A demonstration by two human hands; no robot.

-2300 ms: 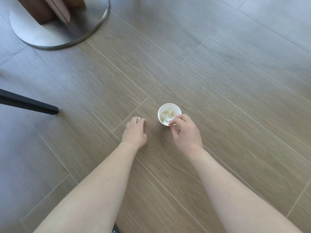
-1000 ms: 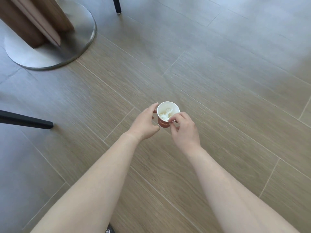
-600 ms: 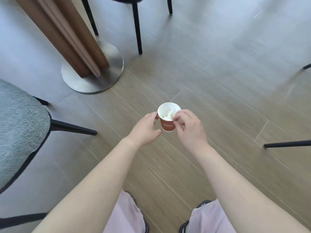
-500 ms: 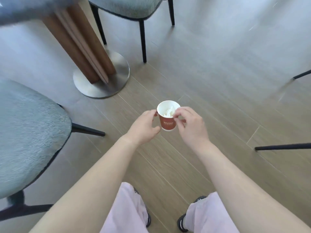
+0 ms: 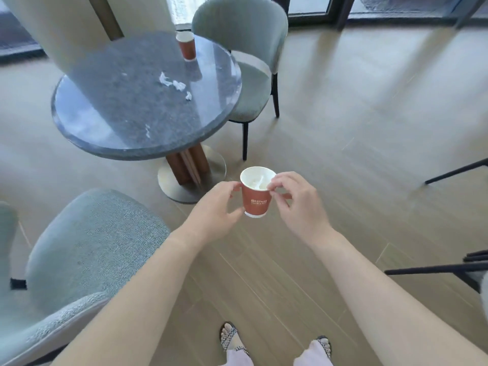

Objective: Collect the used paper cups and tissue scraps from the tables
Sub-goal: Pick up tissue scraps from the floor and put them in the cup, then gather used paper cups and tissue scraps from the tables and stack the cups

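Red cup (image 5: 256,200) gripped: left hand (image 5: 214,211), right hand (image 5: 301,204) (white contents indistinct).

**Cup (image 5: 257,199) held in both hands near a littered table (image 5: 105,133)**

The left hand (image 5: 214,210) grips the side of the red cup, which is upright above the floor (image 5: 369,128). The right hand (image 5: 298,204) pinches its rim. White tissue (image 5: 260,182) lies inside. On the round table stand a second cup (image 5: 186,46) near the far edge and scattered scraps (image 5: 173,84). One chair (image 5: 245,25) stands behind the table and a near chair (image 5: 87,247) stands at the left.
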